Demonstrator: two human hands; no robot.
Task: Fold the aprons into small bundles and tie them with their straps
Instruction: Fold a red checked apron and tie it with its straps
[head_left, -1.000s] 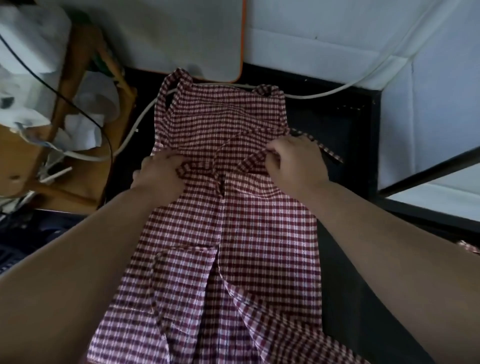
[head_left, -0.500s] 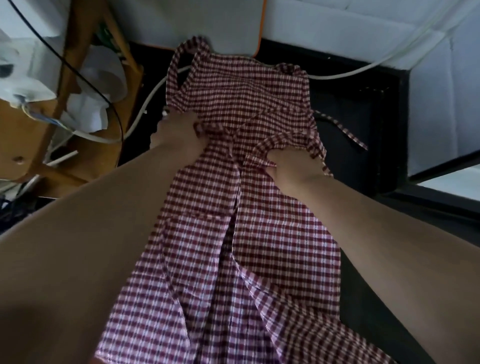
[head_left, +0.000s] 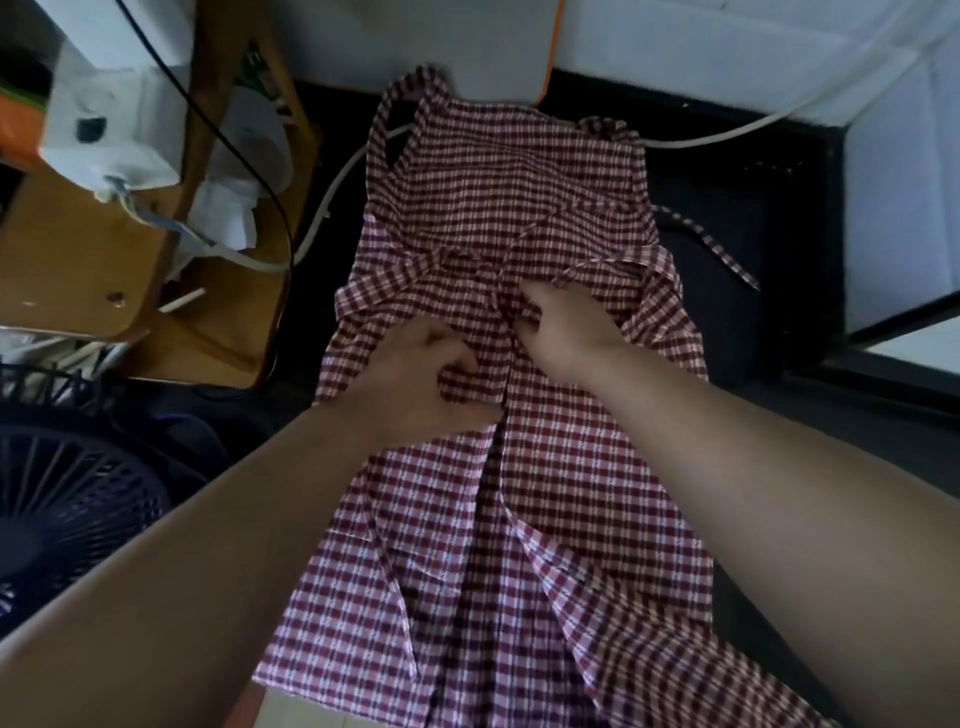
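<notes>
Over the last 1 second I've watched both hands leave the side edges of the apron and meet at its centre line, so its 2 side flaps now lie turned inward. The left hand curls its fingers round a bunched fold, and the right hand pinches gathered cloth just beside it. The apron lies lengthways on the dark table with 1 strap trailing loose, so I judge the narrowing nearly done, with bundling and tying still ahead.

apron: red-white check | table: black | cable: white
</notes>
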